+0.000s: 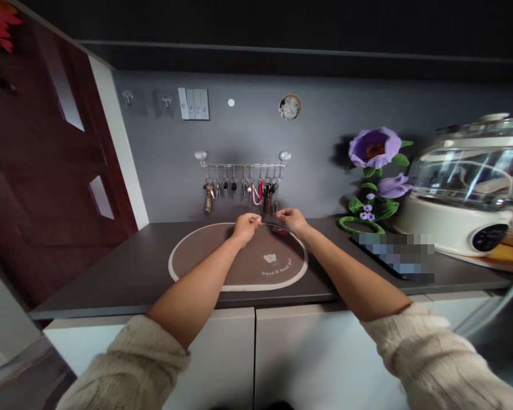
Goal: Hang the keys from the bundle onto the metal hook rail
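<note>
Cream knitted sleeves (145,364) sit closest, pushed up on both forearms, and below them are the white cupboard doors (299,353). The arms stretch out over the dark desk (123,273) and meet at the far edge of an oval brown mat (205,256) with a pale rim.

The right hand (291,219) has its fingers curled in a narrow grip on the end of a small dark thing (279,230) with a touch of red. That thing is at the back of the mat, between the two hands. I cannot tell whether it rests on the mat or is held just above it.

The left hand (247,223) is just beside it with fingertips pinched together and pointing toward it. From here I cannot tell whether that grip has hold of anything.

Straight behind the hands, a key rack (243,165) is stuck to the grey wall, with a row of keys (239,188) hanging from it.

Off to the right on the desk stand a purple knitted flower (375,147) and a white cooker (461,188) with a clear lid. A dark red door (47,171) is at the left.
</note>
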`<state>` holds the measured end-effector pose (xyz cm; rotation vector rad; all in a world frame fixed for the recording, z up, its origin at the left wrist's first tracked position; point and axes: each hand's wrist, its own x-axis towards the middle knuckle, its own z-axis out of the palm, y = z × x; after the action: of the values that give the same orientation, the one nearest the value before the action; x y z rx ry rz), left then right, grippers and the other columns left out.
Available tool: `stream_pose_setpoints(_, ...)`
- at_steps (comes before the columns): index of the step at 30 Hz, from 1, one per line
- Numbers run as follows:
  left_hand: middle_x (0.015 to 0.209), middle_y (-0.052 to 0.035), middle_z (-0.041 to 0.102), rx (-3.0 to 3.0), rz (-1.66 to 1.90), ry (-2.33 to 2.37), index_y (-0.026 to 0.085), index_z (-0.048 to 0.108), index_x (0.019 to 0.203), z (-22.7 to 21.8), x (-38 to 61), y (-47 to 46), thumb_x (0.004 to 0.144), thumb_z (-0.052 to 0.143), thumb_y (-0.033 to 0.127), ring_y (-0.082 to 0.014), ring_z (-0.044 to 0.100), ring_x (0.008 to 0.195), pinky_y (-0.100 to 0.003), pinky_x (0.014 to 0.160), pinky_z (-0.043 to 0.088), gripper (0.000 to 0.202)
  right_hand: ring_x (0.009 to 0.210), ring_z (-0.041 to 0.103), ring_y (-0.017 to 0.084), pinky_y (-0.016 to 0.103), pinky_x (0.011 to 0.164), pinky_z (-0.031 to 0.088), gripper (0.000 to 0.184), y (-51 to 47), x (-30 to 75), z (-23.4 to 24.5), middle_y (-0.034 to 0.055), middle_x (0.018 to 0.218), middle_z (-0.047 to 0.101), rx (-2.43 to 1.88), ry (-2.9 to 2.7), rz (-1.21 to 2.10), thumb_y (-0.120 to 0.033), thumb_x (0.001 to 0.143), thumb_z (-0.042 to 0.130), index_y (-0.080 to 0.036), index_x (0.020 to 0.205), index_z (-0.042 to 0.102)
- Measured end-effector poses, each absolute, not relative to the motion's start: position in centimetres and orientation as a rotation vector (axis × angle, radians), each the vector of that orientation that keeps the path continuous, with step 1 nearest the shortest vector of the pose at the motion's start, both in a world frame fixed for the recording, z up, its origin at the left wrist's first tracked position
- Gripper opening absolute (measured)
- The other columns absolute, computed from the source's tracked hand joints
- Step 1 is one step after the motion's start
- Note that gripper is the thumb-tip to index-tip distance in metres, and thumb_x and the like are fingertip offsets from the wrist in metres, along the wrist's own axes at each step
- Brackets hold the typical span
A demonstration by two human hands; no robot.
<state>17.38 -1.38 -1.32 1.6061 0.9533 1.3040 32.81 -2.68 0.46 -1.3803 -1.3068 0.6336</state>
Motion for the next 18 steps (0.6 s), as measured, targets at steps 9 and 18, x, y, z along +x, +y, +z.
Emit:
stream_pose_setpoints(9, 0.062, -0.0013, 0.056, 1.644, 1.224, 0.998, 0.012, 0.059, 0.077, -1.5, 16.8, -1.3, 0.067, 0.054, 0.013, -0.0062, 0.045, 0.051, -0.020, 0.053, 0.037, 0.012, 0.068, 0.056, 0.013, 0.021, 0.061, 0.039, 0.023, -5.4, 33.1, -0.6, 0.0037, 0.077, 0.065, -1.766, -1.859, 0.136, -0.033, 0.069, 0.055, -0.017, 0.081, 0.065)
stream_pose_setpoints(18, 0.062, -0.0013, 0.056, 1.628, 1.183, 1.020, 0.012, 0.060, 0.075, -1.4, 16.9, -1.4, 0.065, 0.055, 0.010, -0.0073, 0.046, 0.052, -0.022, 0.055, 0.038, 0.011, 0.080, 0.052, 0.017, 0.025, 0.072, 0.036, 0.022, -3.9, 32.8, -1.8, 0.0068, 0.077, 0.062, -1.706, -1.895, -0.083, -0.038, 0.063, 0.060, -0.020, 0.075, 0.066)
